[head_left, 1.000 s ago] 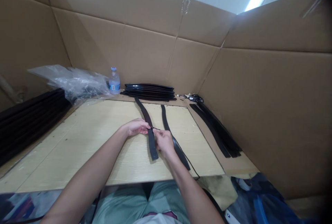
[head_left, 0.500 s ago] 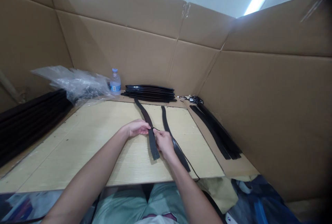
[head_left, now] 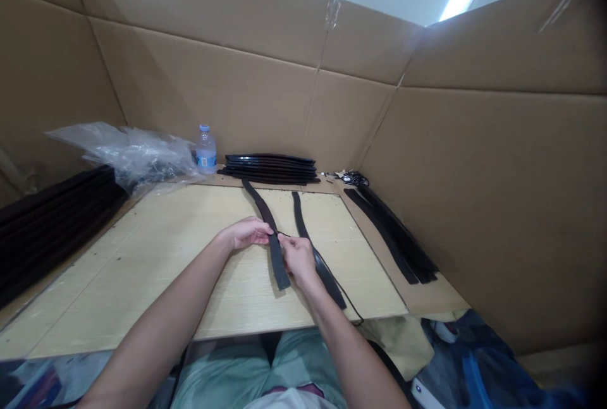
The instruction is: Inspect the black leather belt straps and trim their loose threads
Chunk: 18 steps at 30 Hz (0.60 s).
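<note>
A long, flat, slightly curved black strip [head_left: 279, 267] slants across the pale board in front of me. My left hand [head_left: 249, 232] grips its left edge near the middle, with thumb and fingers closed. On the opposite edge, my right hand [head_left: 298, 258] pinches the strip at the same spot. A thin black cord [head_left: 349, 300] comes out between the hands, passes the right hand and trails to the board's front edge. Whether the right fingertips also hold the cord is hidden. A second black strip [head_left: 327, 277] lies beside my right hand, partly under the wrist.
A pale board [head_left: 156, 270] covers the table inside tall cardboard walls [head_left: 199, 86]. At the back are stacked black strips [head_left: 270, 169], a water bottle [head_left: 205, 151], plastic bags [head_left: 147, 156] and a cord bundle [head_left: 355, 177]. More strips lie right [head_left: 393, 235] and left [head_left: 52, 225].
The whole view has shifted slightly. Both hands stay at the same place on the strip, with little visible finger movement.
</note>
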{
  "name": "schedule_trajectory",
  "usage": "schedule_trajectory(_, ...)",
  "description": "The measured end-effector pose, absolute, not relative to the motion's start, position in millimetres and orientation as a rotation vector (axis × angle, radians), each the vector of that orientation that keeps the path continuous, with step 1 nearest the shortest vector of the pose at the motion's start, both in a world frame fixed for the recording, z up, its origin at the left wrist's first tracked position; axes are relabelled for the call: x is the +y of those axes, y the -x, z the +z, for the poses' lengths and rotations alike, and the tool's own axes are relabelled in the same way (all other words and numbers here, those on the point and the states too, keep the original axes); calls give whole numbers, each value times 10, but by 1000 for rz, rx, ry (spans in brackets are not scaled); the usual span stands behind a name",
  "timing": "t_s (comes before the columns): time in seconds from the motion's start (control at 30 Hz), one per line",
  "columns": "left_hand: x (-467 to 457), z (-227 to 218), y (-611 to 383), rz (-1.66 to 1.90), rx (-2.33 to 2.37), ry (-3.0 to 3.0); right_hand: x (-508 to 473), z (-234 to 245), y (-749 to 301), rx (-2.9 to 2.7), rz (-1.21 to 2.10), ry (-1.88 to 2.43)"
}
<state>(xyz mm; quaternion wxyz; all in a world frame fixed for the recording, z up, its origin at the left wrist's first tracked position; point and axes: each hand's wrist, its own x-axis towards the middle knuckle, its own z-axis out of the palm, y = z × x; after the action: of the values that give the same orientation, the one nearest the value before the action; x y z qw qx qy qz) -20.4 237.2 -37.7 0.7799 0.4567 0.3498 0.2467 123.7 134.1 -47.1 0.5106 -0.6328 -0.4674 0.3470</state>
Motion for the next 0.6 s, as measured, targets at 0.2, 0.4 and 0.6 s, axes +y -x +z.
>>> schedule_trajectory(0.2, 2361, -356, 211, 538, 764, -982, 1352, -465, -1246, -1140, 837, 1505)
schedule_trajectory(0.4, 2355, -340, 210, 529, 768, -980, 1359, -480, -1231, -1133, 858, 1478)
schedule_trajectory(0.6, 2367, -359, 210, 519, 781, -989, 1357, -487, -1228, -1116, 850, 1472)
